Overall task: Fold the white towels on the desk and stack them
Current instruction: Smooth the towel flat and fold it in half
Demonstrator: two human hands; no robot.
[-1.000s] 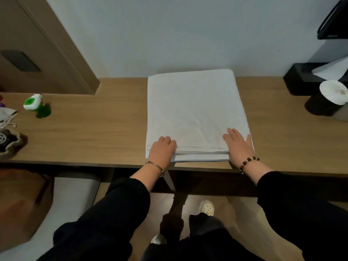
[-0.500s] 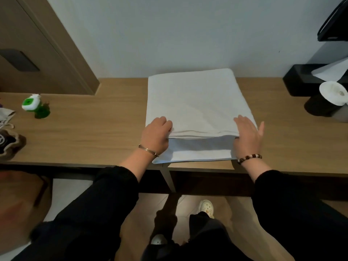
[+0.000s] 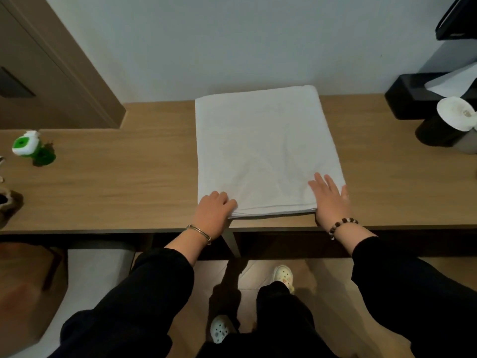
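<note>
A folded white towel [image 3: 263, 151] lies in several layers on the wooden desk [image 3: 129, 182], reaching from the wall almost to the front edge. My left hand [image 3: 214, 210] sits at the towel's near left corner, fingers curled around the stacked edges. My right hand [image 3: 331, 200] lies flat on the near right corner, its fingers straight and spread. The layers' near edges line up between my hands.
A green spray bottle [image 3: 31, 148] stands at the desk's left, with a dark object [image 3: 7, 202] at the left edge. A black tissue box [image 3: 423, 91] and a paper roll [image 3: 455, 113] on a dark holder occupy the far right. A seat [image 3: 98, 267] is under the desk.
Half a second ago the upper layers were drawn back, exposing a lower layer over the desk edge. Now both hands have come back and the near edges lie together.
</note>
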